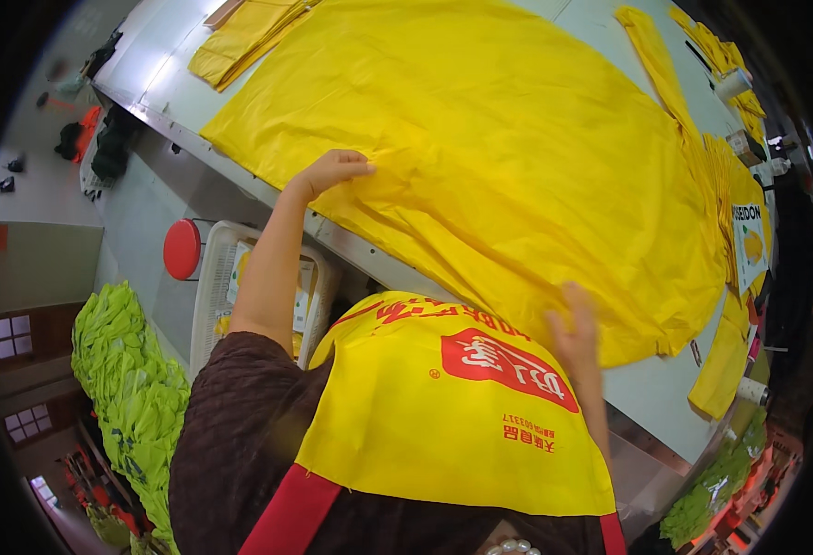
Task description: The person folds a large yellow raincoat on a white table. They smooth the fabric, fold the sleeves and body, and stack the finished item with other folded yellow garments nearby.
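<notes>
Taking the long pale grey worktable (647, 388) as the landmark, which runs slantwise from upper left to lower right: far to its left, on the floor side, lies a heaped mass of lime-green fabric pieces (129, 388), and closer to the table's near edge stand a round red stool seat (182, 250) and a white plastic slatted crate (217, 287) whose contents are half covered by the person's forearm. On the table's upper left end rests a folded stack of yellow cloth (240, 37). The large sheet of thin yellow fabric (517, 157) spreads over most of the table's middle, creased and reaching its near edge. The left hand (330, 171) pinches the sheet's near edge with fingers closed on the cloth; the right hand (573, 333) presses on the sheet near the table's near edge with fingers spread (blurred, so any grip cannot be told). A yellow apron with a red patch (453, 416) hides the person's front and the table edge below it. At the table's right end more yellow strips (721, 176) pile up, their far parts lost in the dark rim.
</notes>
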Demonstrator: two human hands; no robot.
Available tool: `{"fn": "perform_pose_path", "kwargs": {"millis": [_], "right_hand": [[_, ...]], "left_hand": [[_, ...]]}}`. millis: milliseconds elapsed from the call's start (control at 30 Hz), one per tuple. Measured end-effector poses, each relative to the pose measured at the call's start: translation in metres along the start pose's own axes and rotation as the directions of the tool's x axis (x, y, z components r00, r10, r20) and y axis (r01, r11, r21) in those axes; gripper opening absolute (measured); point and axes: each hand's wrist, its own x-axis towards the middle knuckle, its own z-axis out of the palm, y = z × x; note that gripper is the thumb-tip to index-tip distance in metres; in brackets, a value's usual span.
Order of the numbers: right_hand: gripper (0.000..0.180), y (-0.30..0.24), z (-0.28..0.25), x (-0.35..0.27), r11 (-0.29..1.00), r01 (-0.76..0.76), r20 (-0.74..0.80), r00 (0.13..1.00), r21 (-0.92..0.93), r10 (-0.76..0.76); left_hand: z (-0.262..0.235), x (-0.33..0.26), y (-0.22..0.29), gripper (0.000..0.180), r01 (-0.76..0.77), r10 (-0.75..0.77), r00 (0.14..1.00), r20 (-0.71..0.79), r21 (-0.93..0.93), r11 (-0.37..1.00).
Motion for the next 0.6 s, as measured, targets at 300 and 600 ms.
{"fn": "perform_pose_path", "kwargs": {"millis": [300,600], "right_hand": [[0.040,-0.056,0.145,0.114,0.988,0.144,0.138,0.981,-0.051,-0.136],[0.029,-0.011,0.125,0.149,0.472,-0.615,0.480,0.788,0.632,0.386]], "left_hand": [[0.010,0.037,0.046,0.030,-0.102,0.101,0.995,0.019,0.162,0.981],[0.018,0.062,0.041,0.027,-0.114,0.093,0.993,-0.076,-0.359,0.926]]}}
